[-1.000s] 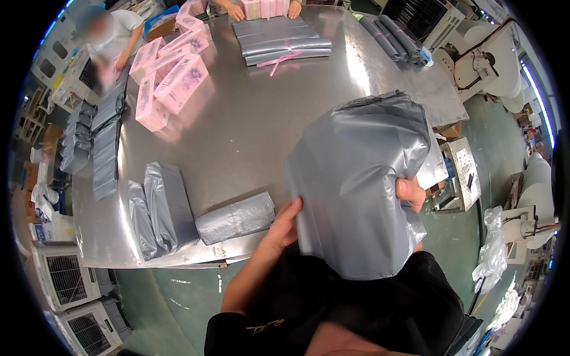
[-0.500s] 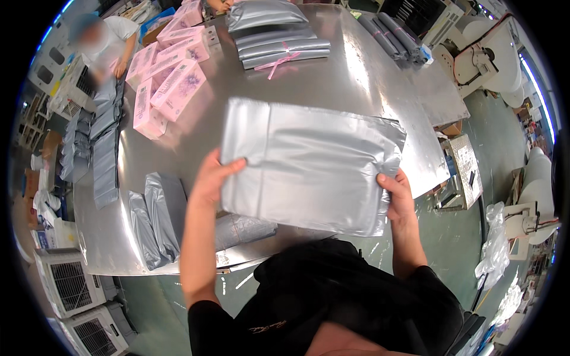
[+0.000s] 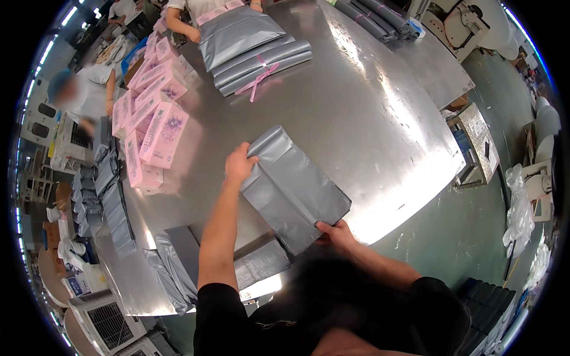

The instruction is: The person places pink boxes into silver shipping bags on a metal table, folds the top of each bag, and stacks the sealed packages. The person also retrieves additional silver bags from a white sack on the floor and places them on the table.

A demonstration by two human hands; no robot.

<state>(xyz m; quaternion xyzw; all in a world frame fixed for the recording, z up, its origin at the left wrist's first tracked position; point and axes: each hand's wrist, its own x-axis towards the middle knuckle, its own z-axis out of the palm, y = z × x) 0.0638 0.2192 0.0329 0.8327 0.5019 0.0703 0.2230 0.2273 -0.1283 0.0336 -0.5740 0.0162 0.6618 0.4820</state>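
Over the near part of the metal table, a flat silver-grey plastic mailing bag (image 3: 294,193) is held tilted between my hands. My left hand (image 3: 239,163) grips its far left edge, thumb on top. At the near right corner, my right hand (image 3: 337,234) pinches it with the thumb above and the other fingers mostly hidden beneath. Just below the bag lies a wrapped grey plastic bundle (image 3: 261,263), partly covered. Several folded grey bags (image 3: 169,264) rest beside my left forearm. I cannot tell whether the held piece is one bag or a few layers.
Pink printed boxes (image 3: 166,135) are piled at the table's left. A stack of grey bags (image 3: 243,38) with a pink tie stands at the far side, beside a person's hand (image 3: 193,34). Dark rolls (image 3: 380,21) lie far right. Another person (image 3: 89,95) is at the left.
The bag has turned clockwise and been lowered toward the table. My left hand has moved farther away, my right hand nearer and to the left. The view has shifted, showing more of the person opposite.
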